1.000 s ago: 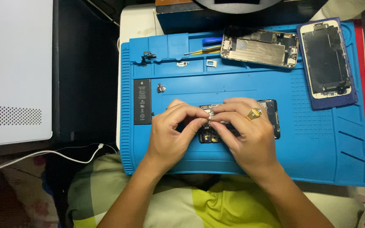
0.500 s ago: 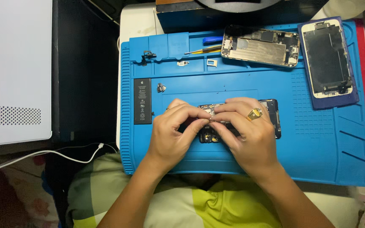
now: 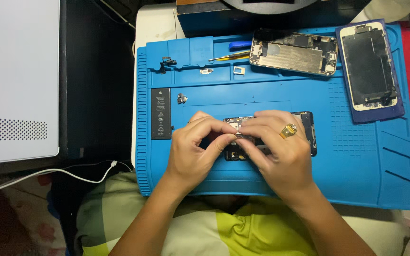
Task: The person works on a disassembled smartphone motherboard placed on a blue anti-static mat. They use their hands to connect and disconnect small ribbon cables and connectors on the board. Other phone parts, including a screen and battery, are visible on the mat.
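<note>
Pinching one opened phone (image 3: 304,128): left hand (image 3: 193,151) and right hand (image 3: 278,151) meet fingertip to fingertip over it, its long axis crosswise beneath both; battery (image 3: 161,113) left.

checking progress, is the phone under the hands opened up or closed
Opened up: the phone shows bare internal parts, no screen on it.

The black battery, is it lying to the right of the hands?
No, the battery lies on the blue mat beside the left hand, on the far side from the right hand.
</note>
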